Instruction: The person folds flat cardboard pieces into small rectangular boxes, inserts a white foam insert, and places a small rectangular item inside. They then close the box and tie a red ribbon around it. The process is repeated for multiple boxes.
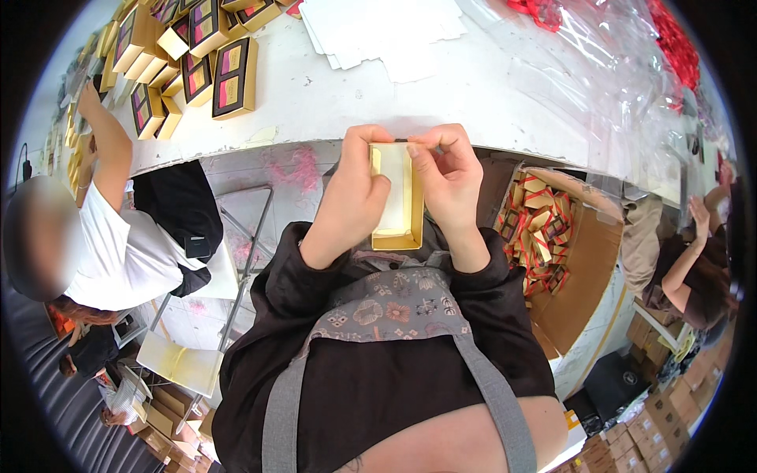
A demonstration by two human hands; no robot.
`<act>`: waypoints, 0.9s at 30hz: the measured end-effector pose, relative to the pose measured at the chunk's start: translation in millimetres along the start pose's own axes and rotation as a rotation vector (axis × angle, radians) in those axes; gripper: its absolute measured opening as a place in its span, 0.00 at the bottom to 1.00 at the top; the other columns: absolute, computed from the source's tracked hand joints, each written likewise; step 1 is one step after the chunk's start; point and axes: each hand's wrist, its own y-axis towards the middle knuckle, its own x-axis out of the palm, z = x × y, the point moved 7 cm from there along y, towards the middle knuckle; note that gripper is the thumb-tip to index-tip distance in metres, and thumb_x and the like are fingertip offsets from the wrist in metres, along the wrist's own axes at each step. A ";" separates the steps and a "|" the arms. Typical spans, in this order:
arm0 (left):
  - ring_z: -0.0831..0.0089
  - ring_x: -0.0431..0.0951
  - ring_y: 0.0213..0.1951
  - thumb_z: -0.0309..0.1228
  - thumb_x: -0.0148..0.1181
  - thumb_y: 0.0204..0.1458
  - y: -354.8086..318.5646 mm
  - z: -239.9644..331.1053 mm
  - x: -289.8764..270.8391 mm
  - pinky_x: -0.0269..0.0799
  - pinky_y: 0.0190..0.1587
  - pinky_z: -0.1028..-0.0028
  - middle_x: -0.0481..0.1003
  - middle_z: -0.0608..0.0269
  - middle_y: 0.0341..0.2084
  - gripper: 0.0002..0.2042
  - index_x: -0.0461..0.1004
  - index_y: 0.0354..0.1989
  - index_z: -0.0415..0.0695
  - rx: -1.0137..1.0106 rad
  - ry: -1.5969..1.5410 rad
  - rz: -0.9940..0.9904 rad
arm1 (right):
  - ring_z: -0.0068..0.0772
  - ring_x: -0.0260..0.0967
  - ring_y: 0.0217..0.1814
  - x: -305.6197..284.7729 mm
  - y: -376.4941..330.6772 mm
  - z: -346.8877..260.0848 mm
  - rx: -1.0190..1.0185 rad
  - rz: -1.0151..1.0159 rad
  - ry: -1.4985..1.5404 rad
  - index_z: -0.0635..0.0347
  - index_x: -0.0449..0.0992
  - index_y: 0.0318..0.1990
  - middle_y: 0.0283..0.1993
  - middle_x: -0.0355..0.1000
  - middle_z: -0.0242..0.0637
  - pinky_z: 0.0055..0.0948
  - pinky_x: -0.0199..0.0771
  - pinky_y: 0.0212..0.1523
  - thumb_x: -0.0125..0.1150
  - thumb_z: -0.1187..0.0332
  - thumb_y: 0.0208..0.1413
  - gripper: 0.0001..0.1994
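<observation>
Both hands hold a shallow gold box (pixel 397 240) with a pale inside, just off the table's near edge and above my lap. My left hand (pixel 347 199) is closed on its left wall, with the thumb reaching over the inside. My right hand (pixel 453 183) pinches the far right corner between thumb and fingers. A small dark bit shows at the far end between the fingertips; I cannot make out what it is. Far left on the table, several gold boxes with dark and pink fronts (pixel 234 79) stand and lie in a heap.
White sheets (pixel 378 35) lie on the white table (pixel 315 94). Clear plastic film (pixel 583 71) and red material (pixel 674 51) cover its right part. At my right stands a carton (pixel 587 276) of small gold boxes with red edging. People work at left (pixel 130 244) and right (pixel 698 272).
</observation>
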 end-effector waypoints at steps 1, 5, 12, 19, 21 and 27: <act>0.55 0.69 0.50 0.13 0.41 0.44 0.8 -1.4 -0.6 0.64 0.52 0.67 0.63 0.47 0.46 0.21 0.54 0.50 0.38 0.020 0.007 -0.002 | 0.23 0.66 0.42 0.0 0.1 -0.5 -0.034 -0.047 -0.078 0.63 0.72 0.33 0.40 0.62 0.33 0.21 0.71 0.44 0.57 0.87 0.48 0.09; 0.56 0.73 0.44 0.13 0.43 0.45 -0.6 6.1 -3.8 0.69 0.44 0.68 0.66 0.54 0.46 0.19 0.59 0.46 0.44 0.122 0.159 0.078 | 0.25 0.66 0.45 0.0 2.7 -6.9 -0.037 -0.208 -0.095 0.63 0.72 0.31 0.44 0.64 0.36 0.22 0.71 0.46 0.55 0.84 0.51 0.05; 0.52 0.75 0.38 0.16 0.48 0.47 2.4 16.3 -2.3 0.71 0.34 0.64 0.69 0.59 0.45 0.16 0.61 0.44 0.47 0.214 0.328 -0.032 | 0.31 0.71 0.41 6.2 11.9 -14.2 0.147 -0.416 -0.422 0.63 0.72 0.38 0.42 0.70 0.38 0.26 0.73 0.38 0.62 0.75 0.50 0.08; 0.60 0.74 0.44 0.16 0.48 0.46 1.0 11.5 -5.6 0.69 0.46 0.71 0.71 0.51 0.43 0.20 0.68 0.49 0.43 0.056 0.188 -0.023 | 0.44 0.71 0.28 33.2 3.4 -27.2 -0.407 -0.470 -1.144 0.62 0.68 0.32 0.27 0.68 0.40 0.35 0.71 0.26 0.57 0.68 0.52 0.07; 0.59 0.76 0.38 0.20 0.50 0.48 6.9 11.1 -9.7 0.71 0.40 0.70 0.74 0.52 0.39 0.15 0.70 0.46 0.43 0.065 0.464 -0.081 | 0.39 0.70 0.28 37.3 3.8 -26.8 -0.433 -0.511 -1.177 0.62 0.67 0.32 0.26 0.67 0.39 0.33 0.71 0.25 0.56 0.71 0.50 0.06; 0.56 0.77 0.28 0.24 0.54 0.49 18.1 19.9 -12.7 0.72 0.29 0.67 0.76 0.55 0.31 0.08 0.72 0.37 0.42 0.234 0.757 -0.009 | 0.38 0.71 0.30 42.0 10.5 -31.9 -0.522 -0.550 -1.269 0.62 0.66 0.32 0.28 0.67 0.37 0.31 0.73 0.26 0.56 0.73 0.43 0.08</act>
